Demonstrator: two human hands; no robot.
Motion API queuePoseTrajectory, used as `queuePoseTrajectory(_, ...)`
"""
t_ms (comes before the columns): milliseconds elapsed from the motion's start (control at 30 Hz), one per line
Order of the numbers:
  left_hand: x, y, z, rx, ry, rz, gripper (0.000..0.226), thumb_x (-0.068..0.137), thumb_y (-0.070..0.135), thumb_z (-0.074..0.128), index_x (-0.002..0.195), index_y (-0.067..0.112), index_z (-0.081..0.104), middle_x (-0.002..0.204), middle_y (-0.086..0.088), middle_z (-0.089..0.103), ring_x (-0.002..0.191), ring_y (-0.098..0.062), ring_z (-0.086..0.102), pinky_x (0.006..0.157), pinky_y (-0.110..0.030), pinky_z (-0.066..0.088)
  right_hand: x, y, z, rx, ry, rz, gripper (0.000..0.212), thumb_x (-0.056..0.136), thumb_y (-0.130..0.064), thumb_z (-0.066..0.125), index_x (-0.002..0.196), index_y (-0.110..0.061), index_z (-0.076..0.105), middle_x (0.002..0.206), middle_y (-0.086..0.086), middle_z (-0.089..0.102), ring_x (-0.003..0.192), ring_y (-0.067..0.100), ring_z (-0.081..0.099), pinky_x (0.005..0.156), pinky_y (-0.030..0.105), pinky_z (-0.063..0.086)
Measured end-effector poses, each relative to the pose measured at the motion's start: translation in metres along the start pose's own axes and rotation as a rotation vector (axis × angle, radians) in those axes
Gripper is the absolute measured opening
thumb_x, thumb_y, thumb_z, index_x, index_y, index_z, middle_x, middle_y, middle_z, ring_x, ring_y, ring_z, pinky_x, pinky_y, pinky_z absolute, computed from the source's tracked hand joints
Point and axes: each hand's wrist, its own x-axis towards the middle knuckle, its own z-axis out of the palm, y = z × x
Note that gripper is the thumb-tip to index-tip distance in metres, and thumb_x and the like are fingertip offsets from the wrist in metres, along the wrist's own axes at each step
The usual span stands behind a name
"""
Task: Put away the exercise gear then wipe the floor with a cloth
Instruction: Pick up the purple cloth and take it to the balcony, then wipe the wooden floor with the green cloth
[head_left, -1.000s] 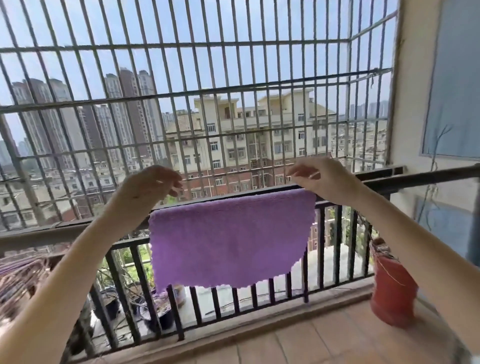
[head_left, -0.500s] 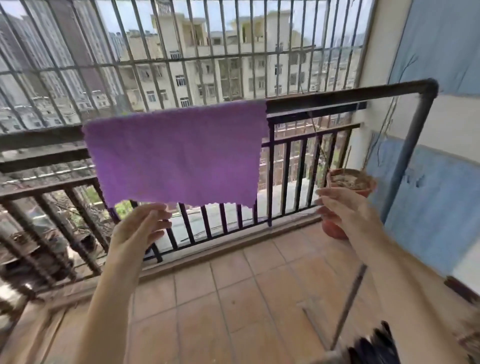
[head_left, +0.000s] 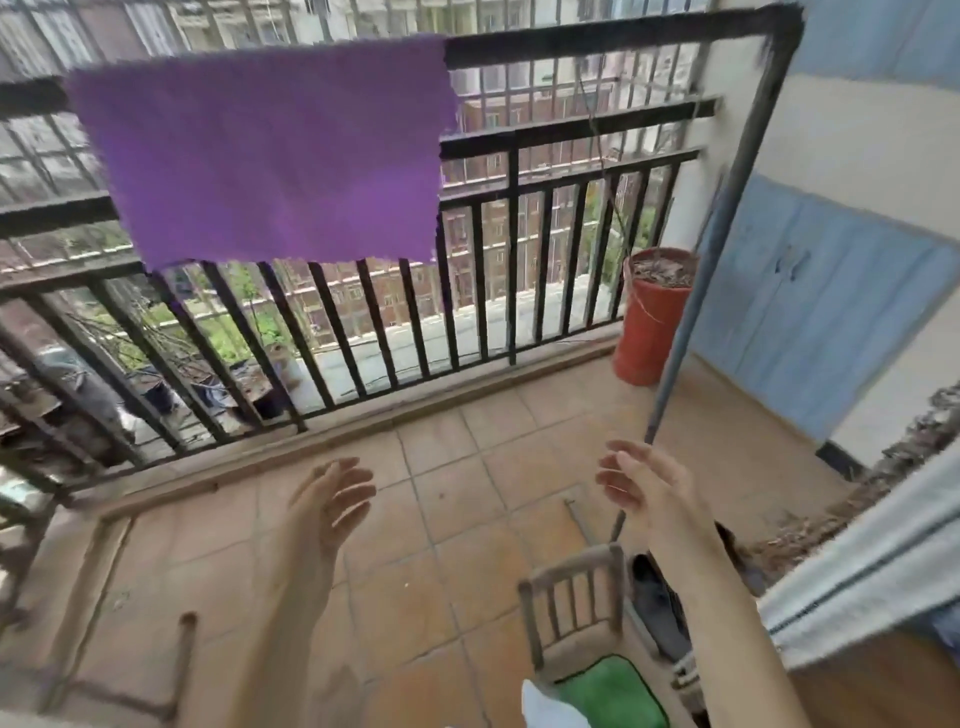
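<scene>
Our left hand (head_left: 332, 499) and right hand (head_left: 641, 483) hover empty with fingers loosely spread, well below the purple cloth (head_left: 265, 156) draped over the rail (head_left: 597, 44); it looks light, soft and limp, so we judge pinching its upper corners best.

bare tiled floor (head_left: 447, 519) ahead; small chair (head_left: 571, 597) and pole (head_left: 727, 218) crowd right

A purple cloth (head_left: 265, 156) is draped flat over a dark rail (head_left: 597, 44), spread wide with its ragged lower edge hanging free before the balcony bars. No hand is touching it. Its fuzzy surface is blurred in the view.
</scene>
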Motion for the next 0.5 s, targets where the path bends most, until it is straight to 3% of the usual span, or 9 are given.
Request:
queuePoseTrajectory(133,-0.028,-0.026,0.017,0.101,-0.098,-0.066,0.021,0.096,0.01,0.04,0.09,0.012,0.06,0.073,0.003,0.068,0.064,-0.007,0.066,0.059,-0.017,0.053,-0.045,0.008,-0.036,0.029,0.089,-0.016,0.017,0.093,-0.007,0.05,0.097,-0.009,0.066,0.08,0.003,0.068,0.072,0.012,0.066,0.066,0.018,0.054)
queuePoseTrajectory(233,-0.059,-0.054,0.021,0.311,-0.224,-0.07,0.014,0.095,0.01,0.045,0.093,0.011,0.06,0.082,-0.004,0.065,0.066,-0.005,0.064,0.067,-0.022,0.049,-0.089,0.023,-0.058,0.042,0.212,0.018,0.018,0.094,-0.006,0.048,0.092,-0.011,0.065,0.071,-0.001,0.068,0.067,0.009,0.066,0.063,0.016,0.054)
queuePoseTrajectory(300,-0.087,-0.078,0.019,0.423,-0.318,-0.078,0.005,0.091,0.009,0.054,0.09,0.011,0.058,0.081,-0.005,0.063,0.06,0.001,0.062,0.062,-0.015,0.046,-0.125,0.042,-0.07,0.003,0.265,0.071,0.018,0.094,-0.006,0.048,0.093,-0.012,0.065,0.073,-0.001,0.069,0.069,0.01,0.065,0.063,0.017,0.054)
queuePoseTrajectory(367,-0.113,-0.106,0.011,0.515,-0.358,-0.108,0.012,0.091,0.006,0.055,0.085,0.015,0.058,0.078,-0.002,0.063,0.063,-0.005,0.062,0.056,-0.009,0.045,-0.161,0.065,-0.082,-0.056,0.268,0.139,0.017,0.094,-0.007,0.049,0.097,-0.012,0.066,0.078,0.001,0.068,0.073,0.012,0.065,0.066,0.021,0.053)
queuePoseTrajectory(500,-0.155,-0.148,0.002,0.566,-0.379,-0.217,0.019,0.093,0.004,0.05,0.087,0.018,0.062,0.071,0.004,0.069,0.074,-0.019,0.062,0.059,-0.013,0.049,-0.204,0.095,-0.105,-0.097,0.282,0.258,0.017,0.095,-0.008,0.049,0.097,-0.013,0.066,0.084,0.004,0.067,0.078,0.017,0.064,0.073,0.027,0.049)
